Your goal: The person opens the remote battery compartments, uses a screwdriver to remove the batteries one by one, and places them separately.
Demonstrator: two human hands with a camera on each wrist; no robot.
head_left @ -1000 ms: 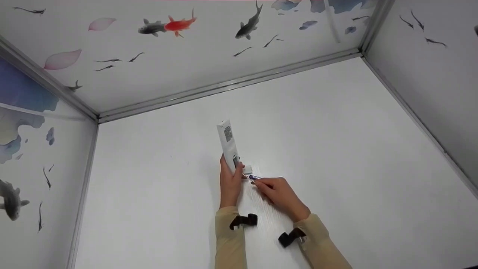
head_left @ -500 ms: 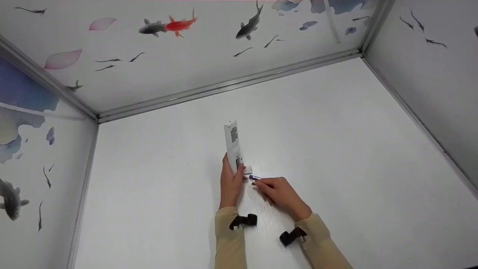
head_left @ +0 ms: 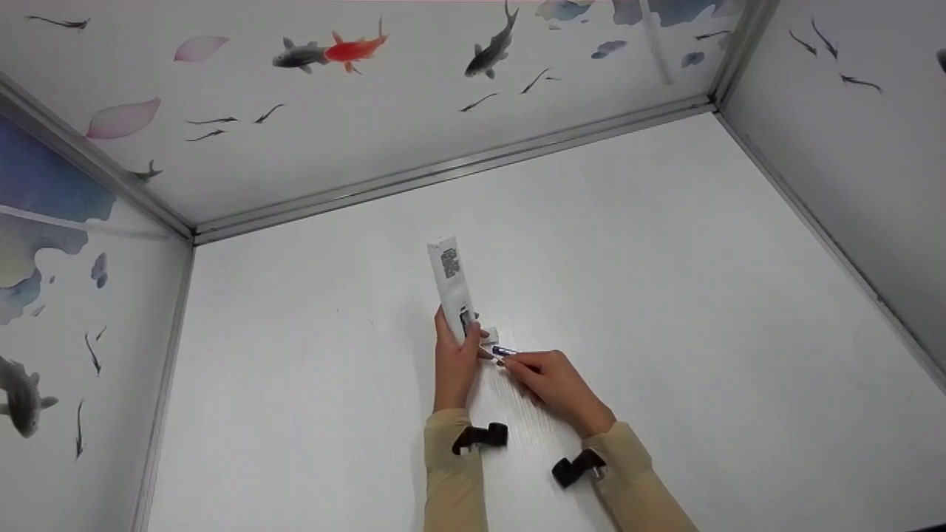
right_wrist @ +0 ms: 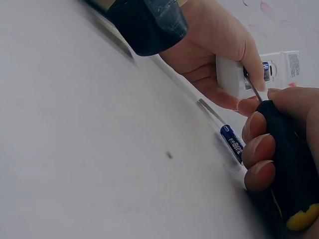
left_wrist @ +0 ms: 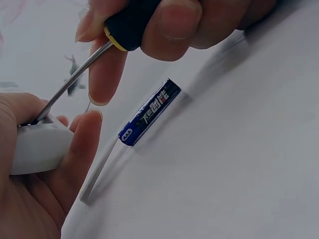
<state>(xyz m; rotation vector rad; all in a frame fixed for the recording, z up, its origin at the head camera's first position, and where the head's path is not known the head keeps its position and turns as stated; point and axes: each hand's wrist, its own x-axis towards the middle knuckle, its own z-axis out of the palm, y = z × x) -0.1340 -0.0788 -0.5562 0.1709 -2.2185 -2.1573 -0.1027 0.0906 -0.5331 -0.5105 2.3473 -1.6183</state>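
Note:
My left hand (head_left: 456,369) holds a long white remote control (head_left: 446,277), with a printed label near its far end. A battery compartment with a blue battery (right_wrist: 265,66) in it shows on its face in the right wrist view. My right hand (head_left: 558,380) grips a screwdriver (right_wrist: 289,159) by its dark handle with yellow parts. The metal shaft (left_wrist: 75,77) slants down to the near end of the remote; the very tip is hidden there. Just beyond the hands on the table lies a blue AAA battery (left_wrist: 149,112), close against a thin white piece (left_wrist: 99,169).
The white table (head_left: 665,295) is bordered by metal rails (head_left: 458,166) and white walls printed with fish and petals. A small dark speck (right_wrist: 169,155) shows on the tabletop. Black wrist cameras (head_left: 480,437) sit on both sleeves.
The far end of the remote swings slightly right, then back left in the head view. The right hand stays almost in place with the screwdriver.

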